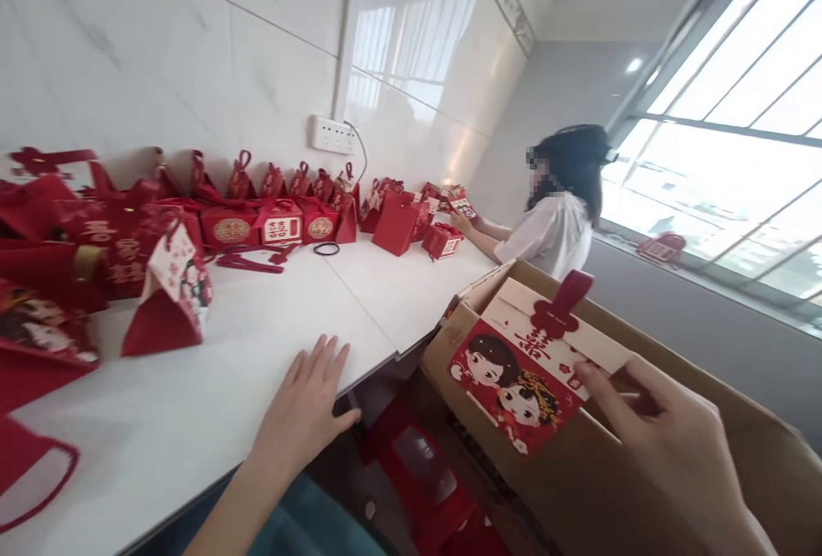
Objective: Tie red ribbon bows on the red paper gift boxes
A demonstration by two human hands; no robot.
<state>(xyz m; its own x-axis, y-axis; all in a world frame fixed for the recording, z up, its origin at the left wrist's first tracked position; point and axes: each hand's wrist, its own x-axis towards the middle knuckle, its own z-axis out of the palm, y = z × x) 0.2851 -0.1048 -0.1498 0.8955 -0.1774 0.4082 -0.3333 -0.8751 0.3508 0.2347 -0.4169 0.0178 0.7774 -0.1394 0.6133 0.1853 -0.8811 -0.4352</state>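
Above the near side of the open cardboard carton (767, 457), pinching a gift box (507, 385) by its edge with the right hand (664, 427), pressing the thumb to the front and curling fingers behind, likely to avoid creasing the thin card. Turning toward the camera a flat printed face with two cartoon figures and, above them, a flower-shaped strap (557, 307) with a dark red loop. Left of the carton, laying the left hand (305, 406) palm down on the smooth white table (350, 303), spreading the thumb away from the fingers, seemingly for balance. Farther left of the carton, facing a tent-shaped box (170, 290), red and cream, on its broad base. Beyond the carton to the left, looking across red boxes (232, 226) with upright loops, ranged along the wall apparently to save room, and a thin black ring (326, 248). Directly beyond the carton, facing a person (556, 213) in a white top, handling another small box (463, 208).
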